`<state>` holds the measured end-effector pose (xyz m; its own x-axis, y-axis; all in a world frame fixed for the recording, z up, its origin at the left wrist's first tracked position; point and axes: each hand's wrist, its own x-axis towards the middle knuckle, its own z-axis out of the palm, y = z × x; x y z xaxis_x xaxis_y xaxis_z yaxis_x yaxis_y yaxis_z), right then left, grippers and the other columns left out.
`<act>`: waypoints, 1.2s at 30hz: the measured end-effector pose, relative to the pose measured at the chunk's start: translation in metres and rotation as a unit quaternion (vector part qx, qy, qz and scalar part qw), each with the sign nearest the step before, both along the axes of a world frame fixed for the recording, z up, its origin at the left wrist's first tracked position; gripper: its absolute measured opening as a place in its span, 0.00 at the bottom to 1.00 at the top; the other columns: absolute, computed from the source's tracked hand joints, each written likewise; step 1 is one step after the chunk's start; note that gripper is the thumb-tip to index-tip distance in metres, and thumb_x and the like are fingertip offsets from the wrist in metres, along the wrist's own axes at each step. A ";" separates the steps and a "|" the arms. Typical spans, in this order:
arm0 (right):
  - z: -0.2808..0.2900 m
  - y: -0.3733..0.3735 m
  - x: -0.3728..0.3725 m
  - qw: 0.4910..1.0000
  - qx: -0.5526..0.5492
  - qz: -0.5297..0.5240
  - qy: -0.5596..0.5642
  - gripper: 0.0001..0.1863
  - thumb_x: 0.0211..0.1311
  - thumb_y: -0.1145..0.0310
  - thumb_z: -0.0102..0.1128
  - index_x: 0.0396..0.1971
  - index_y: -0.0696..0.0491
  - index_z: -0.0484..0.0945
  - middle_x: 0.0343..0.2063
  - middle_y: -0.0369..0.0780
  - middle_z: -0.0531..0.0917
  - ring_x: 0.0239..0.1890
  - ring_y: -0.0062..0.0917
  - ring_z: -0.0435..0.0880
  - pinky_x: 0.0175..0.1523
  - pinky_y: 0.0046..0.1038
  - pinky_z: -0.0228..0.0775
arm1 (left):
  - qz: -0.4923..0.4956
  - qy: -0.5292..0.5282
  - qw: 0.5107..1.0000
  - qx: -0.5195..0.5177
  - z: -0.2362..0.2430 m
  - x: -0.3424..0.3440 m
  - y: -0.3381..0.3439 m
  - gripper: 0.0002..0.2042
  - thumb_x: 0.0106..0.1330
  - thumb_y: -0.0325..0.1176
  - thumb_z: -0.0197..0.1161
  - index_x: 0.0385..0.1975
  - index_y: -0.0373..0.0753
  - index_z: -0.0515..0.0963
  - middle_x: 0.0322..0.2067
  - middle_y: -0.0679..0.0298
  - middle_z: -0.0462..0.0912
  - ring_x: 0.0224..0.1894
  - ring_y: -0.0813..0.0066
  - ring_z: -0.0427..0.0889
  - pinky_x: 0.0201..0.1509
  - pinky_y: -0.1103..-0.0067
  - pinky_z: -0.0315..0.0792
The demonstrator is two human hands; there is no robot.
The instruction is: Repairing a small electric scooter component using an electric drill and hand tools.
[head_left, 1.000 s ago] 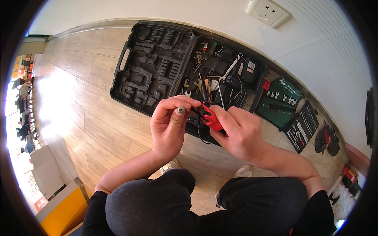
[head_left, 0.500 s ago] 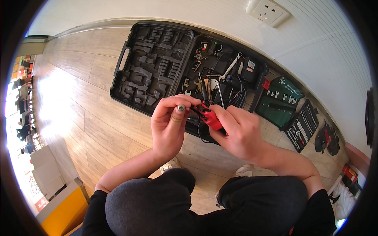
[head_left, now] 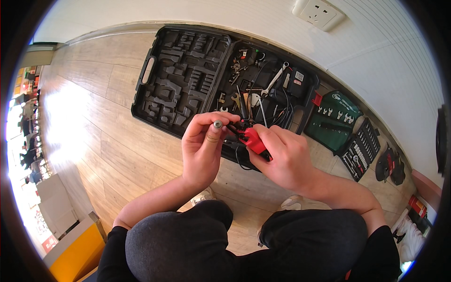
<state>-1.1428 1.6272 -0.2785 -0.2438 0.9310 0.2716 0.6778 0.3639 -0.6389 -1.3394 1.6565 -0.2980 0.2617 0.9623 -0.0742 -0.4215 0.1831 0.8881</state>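
Observation:
My left hand (head_left: pixel 201 152) pinches a slim dark piece with a round metal end (head_left: pixel 217 124) that points toward me. Most of its length is hidden by my fingers. Close beside it, my right hand (head_left: pixel 284 152) is closed around a red plastic piece with black parts (head_left: pixel 253 140). Its exact kind I cannot make out. Between the hands the dark piece and the red one come close together; whether they touch is unclear. Both hands are held above the near edge of an open black tool case (head_left: pixel 217 88).
In the case's right half lie a combination wrench (head_left: pixel 276 79), loose tools, cables and a black box (head_left: pixel 297 81). To its right are a green wrench pouch (head_left: pixel 329 134), a socket set (head_left: pixel 361 149) and dark gloves (head_left: pixel 391 167). A wall with a socket outlet (head_left: pixel 319 14) runs behind.
The red piece has turned slightly in my right hand and sits a little farther from the left fingers. The metal end in my left hand has shifted slightly up and right.

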 end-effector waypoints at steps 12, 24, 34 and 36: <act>0.003 0.000 0.001 0.973 -0.163 -0.032 0.162 0.24 0.46 0.73 0.78 0.46 0.59 0.80 0.33 0.46 0.86 0.34 0.39 0.87 0.38 0.33 0.79 | -0.008 -0.012 1.000 -0.010 0.002 0.000 0.001 0.06 0.80 0.31 0.52 0.48 0.38 0.72 0.54 0.53 0.79 0.53 0.72 0.78 0.59 0.71 0.74; 0.000 -0.004 -0.004 0.949 -0.230 -0.059 0.206 0.23 0.50 0.72 0.79 0.46 0.58 0.80 0.35 0.47 0.86 0.37 0.36 0.88 0.42 0.30 0.77 | 0.082 0.054 0.989 -0.112 0.009 0.000 0.003 0.06 0.81 0.35 0.47 0.43 0.42 0.70 0.50 0.55 0.80 0.46 0.73 0.77 0.47 0.73 0.75; -0.042 -0.024 -0.019 0.796 -0.344 -0.109 0.486 0.25 0.57 0.73 0.77 0.54 0.58 0.78 0.42 0.37 0.86 0.45 0.15 0.81 0.51 0.24 0.75 | -0.062 0.056 0.962 -0.259 -0.025 -0.003 -0.015 0.12 0.69 0.45 0.47 0.39 0.43 0.70 0.41 0.65 0.75 0.44 0.71 0.76 0.52 0.69 0.73; -0.045 -0.025 -0.020 0.791 -0.348 -0.089 0.494 0.26 0.59 0.72 0.76 0.56 0.58 0.76 0.45 0.36 0.85 0.47 0.16 0.81 0.54 0.24 0.74 | -0.074 0.067 0.968 -0.231 -0.022 0.000 -0.019 0.11 0.70 0.41 0.52 0.43 0.41 0.70 0.45 0.63 0.76 0.48 0.72 0.77 0.54 0.69 0.74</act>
